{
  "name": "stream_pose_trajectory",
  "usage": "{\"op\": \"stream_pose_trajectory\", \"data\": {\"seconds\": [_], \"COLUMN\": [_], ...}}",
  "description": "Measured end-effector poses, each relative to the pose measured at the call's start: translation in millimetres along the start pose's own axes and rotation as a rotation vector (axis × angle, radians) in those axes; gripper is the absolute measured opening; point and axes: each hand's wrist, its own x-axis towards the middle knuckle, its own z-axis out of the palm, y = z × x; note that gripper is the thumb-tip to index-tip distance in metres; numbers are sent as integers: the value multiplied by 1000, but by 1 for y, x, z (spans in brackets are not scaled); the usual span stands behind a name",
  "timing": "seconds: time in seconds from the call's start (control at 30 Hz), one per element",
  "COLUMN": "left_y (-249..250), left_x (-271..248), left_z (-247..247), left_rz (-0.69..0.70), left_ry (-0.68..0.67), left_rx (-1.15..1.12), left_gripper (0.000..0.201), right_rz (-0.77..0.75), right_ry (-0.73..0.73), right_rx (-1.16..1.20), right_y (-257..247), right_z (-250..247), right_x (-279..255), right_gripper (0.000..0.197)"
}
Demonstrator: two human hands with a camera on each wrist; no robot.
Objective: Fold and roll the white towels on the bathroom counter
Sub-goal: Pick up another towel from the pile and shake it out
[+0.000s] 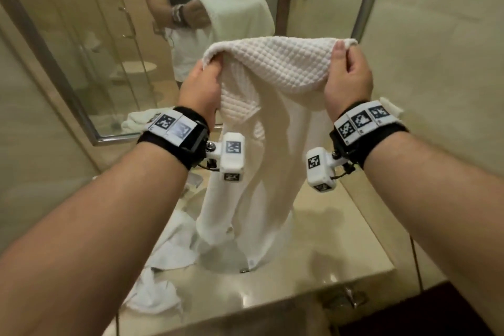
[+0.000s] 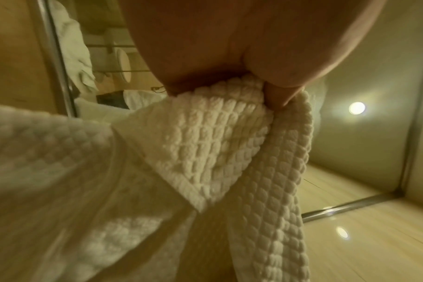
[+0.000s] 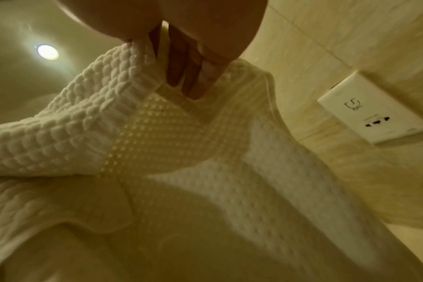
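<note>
Left grip (image 1: 203,84) and right grip (image 1: 347,73) each pinch the white towel's (image 1: 272,71) top edge, cloth hanging below.

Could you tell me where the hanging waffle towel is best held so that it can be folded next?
By its two top corners, from above, as now: the left hand and right hand pinch the towel at either end of the top edge, so it hangs lengthwise over the counter with its lower end sagging into the sink.
</note>
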Motion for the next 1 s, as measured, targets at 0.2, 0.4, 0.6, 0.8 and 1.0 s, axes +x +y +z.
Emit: {"op": "stream_pose_trajectory", "data": {"seconds": [0.2, 0.4, 0.6, 0.8, 1.0], "left_y": [11, 5, -118, -268, -304], "left_x": [37, 51, -3, -127, -157], "left_z": [83, 138, 135, 86, 43], "left_rz": [126, 132, -306, -734, -837], "left_ry": [-85, -207, -252, -1060, -1033], "left_rx": [-66, -166, 190, 1140, 1154], "left_gripper": [22, 32, 18, 38, 41], "right_rz": [-114, -191, 194, 596, 939], "right_ry": [79, 170, 141, -322, -1113], "right_rx": [52, 40, -173, -618, -1372], "right_y": [15, 17, 63, 180, 299], "right_z": [-26, -56, -85, -113, -185], "right_x": [79, 122, 97, -31, -180], "right_gripper": [34, 22, 24, 28, 54]}}
